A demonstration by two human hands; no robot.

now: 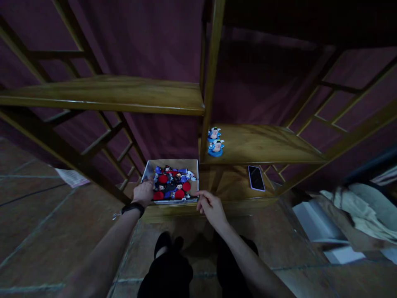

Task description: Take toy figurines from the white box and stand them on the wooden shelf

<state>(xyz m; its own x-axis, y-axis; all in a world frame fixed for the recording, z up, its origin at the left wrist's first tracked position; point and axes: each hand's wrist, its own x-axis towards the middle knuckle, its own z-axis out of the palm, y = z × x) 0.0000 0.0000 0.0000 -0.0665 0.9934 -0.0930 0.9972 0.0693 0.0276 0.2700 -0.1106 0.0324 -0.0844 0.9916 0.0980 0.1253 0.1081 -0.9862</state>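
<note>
A cardboard box (pixel 173 164) full of several small red, blue and black figurines sits on the lowest wooden shelf. My left hand (pixel 144 192), with a black wristband, grips the box's near left corner, fingers curled over the rim. My right hand (pixel 211 206) hovers just off the box's near right corner, fingers loosely bent and nothing visible in them. Two blue figurines (pixel 215 141) stand on the middle shelf (pixel 266 145), to the right of the upright post.
A dark phone (pixel 256 178) lies on the lowest shelf right of the box. A higher shelf (pixel 102 94) juts out on the left. A paper sheet (pixel 72 177) lies on the tiled floor at left; white boxes and cloth (pixel 347 215) are at right.
</note>
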